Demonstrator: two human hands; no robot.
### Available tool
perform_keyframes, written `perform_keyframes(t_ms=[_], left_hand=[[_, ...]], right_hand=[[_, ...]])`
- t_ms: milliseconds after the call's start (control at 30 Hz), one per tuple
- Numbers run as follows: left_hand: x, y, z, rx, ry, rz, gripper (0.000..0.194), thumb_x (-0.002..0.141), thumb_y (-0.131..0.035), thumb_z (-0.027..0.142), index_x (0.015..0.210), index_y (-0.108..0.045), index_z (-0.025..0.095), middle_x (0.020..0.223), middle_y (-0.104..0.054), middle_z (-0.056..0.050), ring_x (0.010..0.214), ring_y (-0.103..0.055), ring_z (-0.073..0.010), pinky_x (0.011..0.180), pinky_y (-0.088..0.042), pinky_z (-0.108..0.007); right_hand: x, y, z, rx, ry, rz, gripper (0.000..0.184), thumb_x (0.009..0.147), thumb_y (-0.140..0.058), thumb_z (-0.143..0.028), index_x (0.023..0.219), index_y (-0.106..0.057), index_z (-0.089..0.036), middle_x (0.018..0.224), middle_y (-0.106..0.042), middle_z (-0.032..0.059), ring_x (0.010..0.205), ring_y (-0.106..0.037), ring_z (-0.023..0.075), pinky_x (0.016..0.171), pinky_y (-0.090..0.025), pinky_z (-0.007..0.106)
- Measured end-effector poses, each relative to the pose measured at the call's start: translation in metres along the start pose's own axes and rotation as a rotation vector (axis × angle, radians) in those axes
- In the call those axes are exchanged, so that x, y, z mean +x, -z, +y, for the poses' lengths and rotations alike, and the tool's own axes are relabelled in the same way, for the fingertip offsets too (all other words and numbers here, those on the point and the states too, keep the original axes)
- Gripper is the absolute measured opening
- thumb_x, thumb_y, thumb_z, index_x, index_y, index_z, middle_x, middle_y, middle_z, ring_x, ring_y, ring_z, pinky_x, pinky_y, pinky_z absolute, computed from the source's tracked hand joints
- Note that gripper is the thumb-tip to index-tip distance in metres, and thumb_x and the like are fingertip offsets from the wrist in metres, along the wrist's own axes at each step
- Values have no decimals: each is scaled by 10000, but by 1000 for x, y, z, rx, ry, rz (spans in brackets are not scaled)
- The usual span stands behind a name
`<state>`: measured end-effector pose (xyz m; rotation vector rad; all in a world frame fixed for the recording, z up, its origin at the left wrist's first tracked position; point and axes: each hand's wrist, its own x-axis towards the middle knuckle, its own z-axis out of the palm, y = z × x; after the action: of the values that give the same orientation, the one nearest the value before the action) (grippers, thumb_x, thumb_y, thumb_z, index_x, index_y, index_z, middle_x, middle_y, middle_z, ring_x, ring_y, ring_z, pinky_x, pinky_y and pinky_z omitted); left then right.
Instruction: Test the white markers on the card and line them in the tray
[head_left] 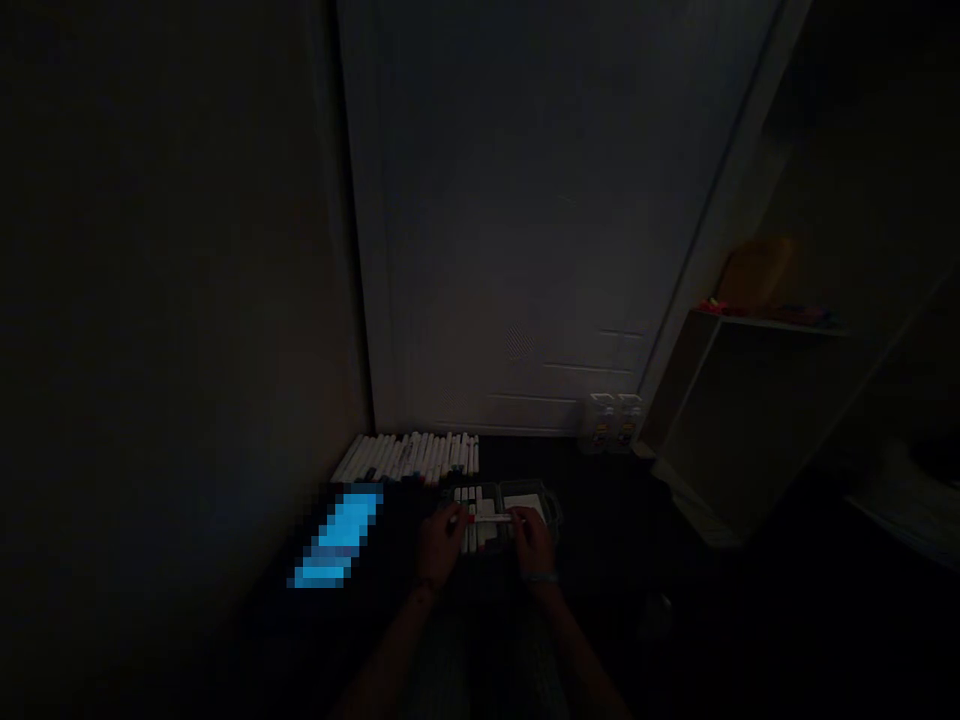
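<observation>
In the dim head view, a white marker [493, 518] with a red end lies level between my two hands. My left hand [442, 538] is closed at its red end, and the fingers of my right hand [534, 542] pinch the other end. A small pale bit shows at my left fingers, too dark to make out. Below the hands lies an open dark case [553, 508]. Several white markers [464, 495] stand side by side in its left half, and a pale sheet or panel [523, 500] shows in its right half.
A long row of white markers [409, 457] lies at the back left of the dark table. Left of my hands glows a pixelated blue screen [341, 538]. Two clear containers [600, 425] stand at the back right, near a shelf unit [679, 375] with an orange object [757, 272] on top.
</observation>
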<state>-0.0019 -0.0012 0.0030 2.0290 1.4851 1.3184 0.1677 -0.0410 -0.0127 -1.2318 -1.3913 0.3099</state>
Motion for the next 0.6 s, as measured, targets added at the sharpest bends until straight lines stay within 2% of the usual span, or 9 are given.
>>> perform_keyframes(t_ms=[267, 600], left_hand=[[0, -2, -5, -40, -12, -8, 334, 822, -376, 407, 811, -621, 182, 779, -655, -38, 719, -603, -158, 665, -446, -247], [-6, 3, 2, -17, 25, -5, 334, 823, -382, 418, 779, -625, 193, 800, -654, -32, 744, -591, -162, 683, -434, -252]], right_hand=[[1, 0, 1, 1, 3, -9, 229, 865, -392, -299, 942, -585, -204, 901, -610, 50, 844, -559, 158, 757, -426, 264], [-2, 6, -11, -51, -26, -46, 267, 878, -364, -332, 913, -597, -206, 873, -612, 46, 826, -563, 159, 748, -427, 261]])
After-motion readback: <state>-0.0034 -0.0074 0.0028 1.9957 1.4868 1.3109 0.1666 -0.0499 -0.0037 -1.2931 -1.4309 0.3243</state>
